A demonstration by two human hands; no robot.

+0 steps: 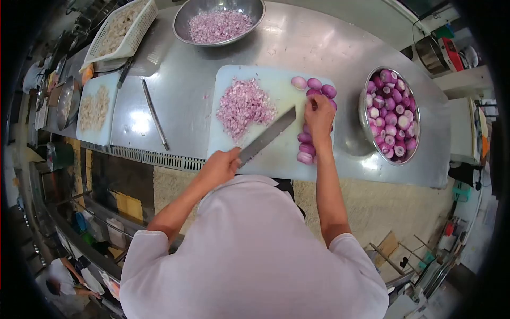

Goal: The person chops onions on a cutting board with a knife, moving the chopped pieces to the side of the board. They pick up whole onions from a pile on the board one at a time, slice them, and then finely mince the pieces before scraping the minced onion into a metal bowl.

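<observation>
Counts, by kind. Hands: 2, one left hand [222, 164] and one right hand [319, 121]. Held knife [268, 136]: 1. Metal rod [154, 114]: 1. Cutting boards: 2, one large board [287, 166] and one small board [95, 136]. White basket [134, 38]: 1. Metal bowls on the counter's main stretch: 2, one upper bowl [183, 33] and one right-hand bowl [366, 123]. Heap of chopped onion [245, 109] on a board: 1. Peeled purple onions [305, 158] on the large board: at least 8, exact number hidden by a hand. Bowled onions [390, 118]: dozens, piled, not countable exactly. Co-workers [62, 276]: at least 1.
</observation>
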